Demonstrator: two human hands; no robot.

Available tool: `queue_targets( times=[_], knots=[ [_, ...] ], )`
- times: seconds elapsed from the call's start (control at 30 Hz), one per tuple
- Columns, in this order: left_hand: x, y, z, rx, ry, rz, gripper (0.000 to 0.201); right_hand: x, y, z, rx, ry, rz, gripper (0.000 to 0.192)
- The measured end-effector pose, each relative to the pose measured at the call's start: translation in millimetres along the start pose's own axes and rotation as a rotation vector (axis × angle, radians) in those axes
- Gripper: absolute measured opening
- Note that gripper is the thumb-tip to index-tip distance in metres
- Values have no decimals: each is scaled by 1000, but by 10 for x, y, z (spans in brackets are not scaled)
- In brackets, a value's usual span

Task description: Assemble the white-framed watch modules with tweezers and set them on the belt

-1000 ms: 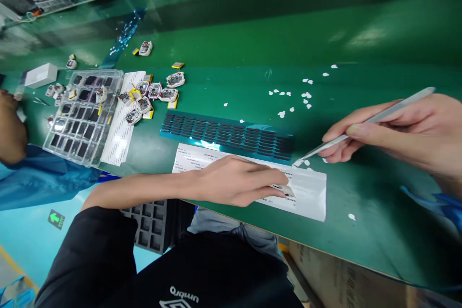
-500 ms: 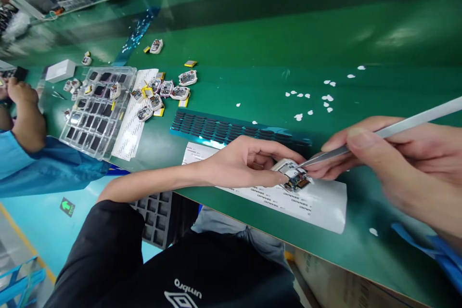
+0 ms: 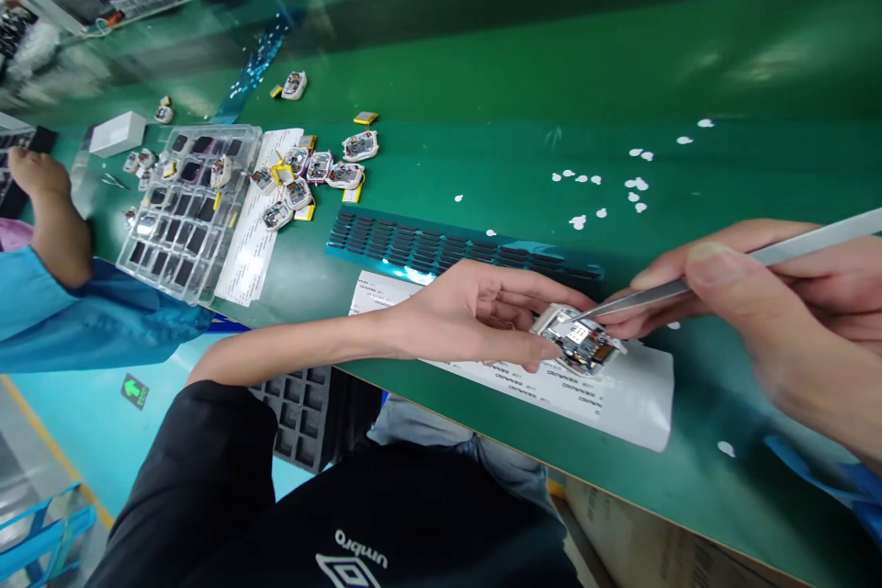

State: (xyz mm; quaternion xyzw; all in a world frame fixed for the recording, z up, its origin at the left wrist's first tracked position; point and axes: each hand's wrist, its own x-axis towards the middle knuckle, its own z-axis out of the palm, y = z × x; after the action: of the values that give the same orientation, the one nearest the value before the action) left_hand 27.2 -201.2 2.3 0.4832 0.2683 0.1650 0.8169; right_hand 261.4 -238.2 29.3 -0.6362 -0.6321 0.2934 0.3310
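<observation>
Between the thumb and fingers of my left hand (image 3: 482,312) is a small white-cased electronic device (image 3: 579,344), its circuit board facing up. My right hand (image 3: 751,285) grips metal tweezers (image 3: 661,292) like a pen. The tweezers' tip reaches the white edge of the device; whether it pinches anything there is too small to tell. Under both hands lies a white printed sheet (image 3: 634,395). Just beyond my left hand, a blue strip (image 3: 441,243) carries rows of thin black pieces.
Several open devices with yellow-edged batteries (image 3: 321,167) lie left of centre, beside a clear compartment tray (image 3: 189,211). Small white stickers (image 3: 638,184) dot the green table (image 3: 482,46). At far left, a co-worker's hand (image 3: 41,175) rests near a black tray.
The device has tilted in my left hand, so more of its board and a silvery part show. Both hands sit slightly further right in view. The co-worker's hand has moved a little.
</observation>
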Motion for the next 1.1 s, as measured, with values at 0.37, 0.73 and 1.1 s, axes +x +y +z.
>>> queue_targets(
  times=[0.37, 0.73, 1.1],
  knots=[
    [-11, 17, 25, -111, 17, -24, 38, -19, 55, 17, -28, -18, -33, 59],
    [-18, -13, 18, -16, 13, -8, 46, -17, 102, 30, -35, 10, -36, 58],
    [-9, -35, 16, -73, 3, -1, 50, -38, 97, 20, -32, 45, -38, 57]
  ],
)
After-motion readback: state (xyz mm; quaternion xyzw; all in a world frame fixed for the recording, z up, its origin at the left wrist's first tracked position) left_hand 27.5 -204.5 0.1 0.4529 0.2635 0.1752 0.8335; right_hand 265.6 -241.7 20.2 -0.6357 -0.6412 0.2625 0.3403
